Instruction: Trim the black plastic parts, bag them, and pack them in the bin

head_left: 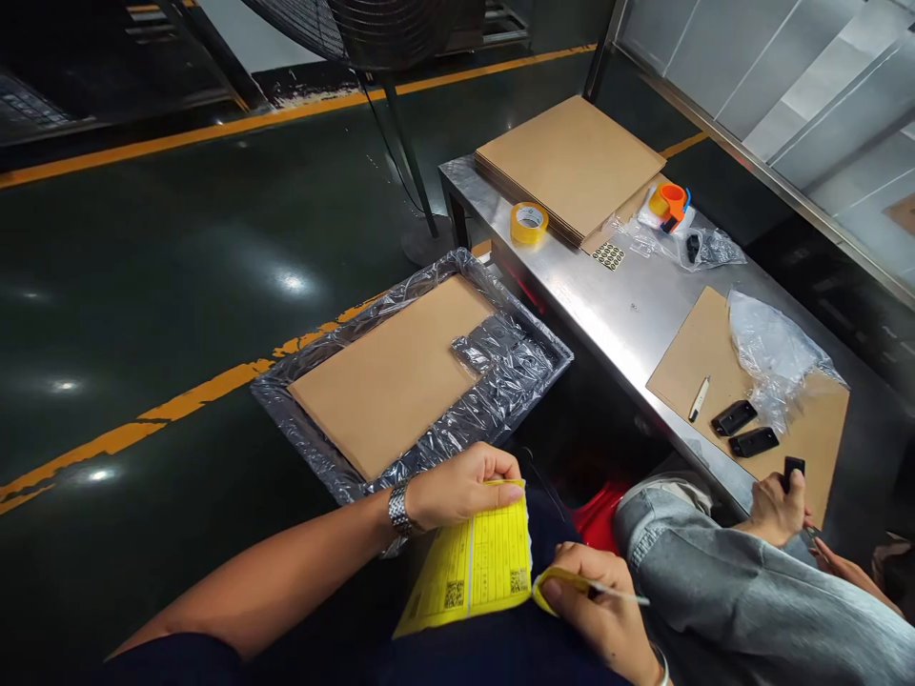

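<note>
A yellow printed label sheet (476, 562) with QR codes slants down over my lap. My left hand (468, 486), with a metal watch at the wrist, pinches its upper edge. Beside the sheet's lower right corner, my right hand (597, 605) is closed on a curled yellow paper strip (549, 583). A thin white end pokes out to the right of those fingers; I cannot tell whether it belongs to the strip. The sheet's right edge looks ragged. Beyond my left hand lies a plastic-lined tray (275, 395) holding brown cardboard (400, 372) and plastic-wrapped dark pieces (500, 348).
On the metal table (572, 305) are stacked cardboard sheets (572, 162), a tape roll (529, 224), an orange tape dispenser (672, 203), a cutter (700, 398) and black parts (754, 441). A co-worker's hand (778, 505) holds another black part. A fan (386, 33) stands behind.
</note>
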### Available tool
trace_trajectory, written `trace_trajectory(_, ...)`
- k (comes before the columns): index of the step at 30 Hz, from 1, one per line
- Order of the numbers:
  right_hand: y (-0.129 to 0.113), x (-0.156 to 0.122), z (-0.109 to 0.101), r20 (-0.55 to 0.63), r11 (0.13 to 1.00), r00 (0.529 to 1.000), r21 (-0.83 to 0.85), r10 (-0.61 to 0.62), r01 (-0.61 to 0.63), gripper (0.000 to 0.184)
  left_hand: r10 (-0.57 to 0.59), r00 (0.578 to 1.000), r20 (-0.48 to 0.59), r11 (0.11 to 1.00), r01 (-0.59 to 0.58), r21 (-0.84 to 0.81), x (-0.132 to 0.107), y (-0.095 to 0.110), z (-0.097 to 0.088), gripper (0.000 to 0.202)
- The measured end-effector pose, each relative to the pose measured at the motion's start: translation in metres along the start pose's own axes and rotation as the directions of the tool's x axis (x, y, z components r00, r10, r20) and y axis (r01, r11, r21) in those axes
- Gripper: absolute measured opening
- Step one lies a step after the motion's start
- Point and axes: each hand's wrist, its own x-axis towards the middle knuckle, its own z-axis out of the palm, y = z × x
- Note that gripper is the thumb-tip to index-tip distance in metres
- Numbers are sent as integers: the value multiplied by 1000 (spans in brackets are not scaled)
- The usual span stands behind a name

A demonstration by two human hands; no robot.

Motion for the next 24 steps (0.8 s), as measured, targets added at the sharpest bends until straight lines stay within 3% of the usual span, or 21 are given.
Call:
trace_trajectory(4, 7, -1, -7, -164, 990, 981, 115, 100, -81, 24, -12, 1000, -23, 1000, 12, 11, -1, -1, -3, 33)
trace_trajectory(7, 7, 6, -16, -174, 989, 984, 147, 49, -24, 26, -16, 999, -48, 995, 21, 98, 0, 3, -3, 31)
trace_trajectory(11, -3, 18, -26, -39, 963, 996, 261, 80, -67, 17, 50, 998, -46, 955, -34, 296, 11, 12, -2, 28)
trace_trajectory(13, -8, 22, -29, 50, 947, 989, 288, 136, -145, 27, 98, 994, -44, 913, -73, 400, 18, 16, -2, 27)
trace_trajectory(17, -9, 30, -30, 196, 963, 962, 153, 190, -221, 24, 153, 987, -42, 852, -110, 513, 28, 20, 0, 31)
trace_trajectory(19, -3, 33, -29, 253, 970, 943, 58, 214, -235, 31, 165, 986, -37, 842, -121, 525, 28, 20, 2, 33)
trace_trajectory(24, 18, 36, -21, 317, 949, 898, -16, 305, -316, 38, 177, 984, 6, 851, -156, 501, 23, 16, 5, 42)
